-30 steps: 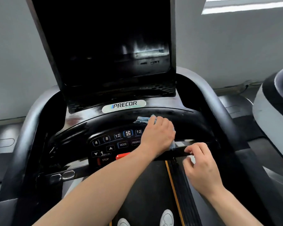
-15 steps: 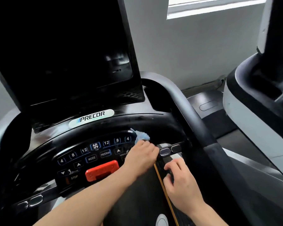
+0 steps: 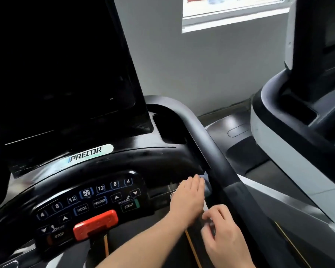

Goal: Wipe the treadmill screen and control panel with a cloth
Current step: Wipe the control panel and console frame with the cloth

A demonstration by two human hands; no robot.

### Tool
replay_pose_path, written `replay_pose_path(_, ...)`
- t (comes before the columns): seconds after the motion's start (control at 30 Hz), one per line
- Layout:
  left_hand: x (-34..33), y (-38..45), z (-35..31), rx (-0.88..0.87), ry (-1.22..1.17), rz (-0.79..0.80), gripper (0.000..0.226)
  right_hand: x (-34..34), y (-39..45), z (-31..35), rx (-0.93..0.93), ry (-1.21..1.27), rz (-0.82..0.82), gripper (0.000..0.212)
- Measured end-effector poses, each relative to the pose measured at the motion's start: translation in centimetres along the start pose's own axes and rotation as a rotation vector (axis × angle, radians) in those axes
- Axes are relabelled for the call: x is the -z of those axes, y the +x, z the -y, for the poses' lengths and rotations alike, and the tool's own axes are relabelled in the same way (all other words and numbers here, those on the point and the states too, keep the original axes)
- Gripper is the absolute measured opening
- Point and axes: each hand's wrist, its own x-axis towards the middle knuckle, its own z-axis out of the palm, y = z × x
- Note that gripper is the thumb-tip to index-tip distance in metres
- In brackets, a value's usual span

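Left hand: my left hand (image 3: 188,200) lies palm down at the right end of the console, fingers straight and close together, pressing the cloth flat against the black surface.
Cloth: the blue cloth (image 3: 207,183) is mostly hidden under my left hand; only a bunched edge shows past my fingertips, tucked up against the inner side of the right handrail (image 3: 211,151).
Right hand: my right hand (image 3: 223,236) sits just below and to the right of my left hand, fingers bent and a little apart, their tips on the crossbar by a small silver piece; I cannot tell whether they grip it or only rest there.
Control panel: the control panel (image 3: 89,202) lies to the left of my left hand, not touching it, with round number keys 4, 8 and 12 on either side of a fan key, MODE and PROGRAM keys, arrow keys, and a START key (image 3: 129,206) nearest my wrist.
Stop button: a STOP key and the red safety clip (image 3: 96,223) sit at the panel's lower edge.
Screen: the treadmill screen (image 3: 62,64) stands dark above the PRECOR badge (image 3: 89,152), well apart from both hands.
Surroundings: a neighbouring machine (image 3: 298,117) stands to the right, with a grey wall and a window (image 3: 234,14) behind.
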Motion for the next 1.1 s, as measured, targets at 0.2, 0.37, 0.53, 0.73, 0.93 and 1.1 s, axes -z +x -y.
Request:
replay_pose_path(0.2, 1.3, 1.1, 1.2, -0.106, 0.125, -0.086, 0.03, -0.3, 1.1, -1.7, 0.005, -0.021, -0.078, 0.043)
replay_pose_path(0.37, 7.1, 2.2, 5.4, -0.096, 0.105, -0.295, 0.024, -0.4, 2.1, -1.4, 0.045, 0.001, -0.094, 0.027)
replay_pose_path(0.53, 11.1, 3.0, 13.7, 0.084, 0.299, -0.348, 0.023, -1.1, 2.7, -1.3, 0.059, 0.009, -0.045, 0.034)
replay_pose_path(0.73, 11.7, -0.8, 17.7, 0.229, 0.25, -0.318, 0.028, -1.1, 3.5, -0.5, 0.107, 0.028, -0.038, 0.025)
replay_pose_path(0.93, 9.9, 1.0, 12.0, -0.008, 0.465, -0.165, 0.033, -1.8, 3.3, -0.8, 0.108, 0.02, 0.012, 0.025)
replay_pose_path(1.1, 7.7, 3.1, 9.2, -0.114, 0.526, 0.005, 0.053, -1.7, 3.6, -0.2, 0.108, 0.021, 0.037, 0.024)
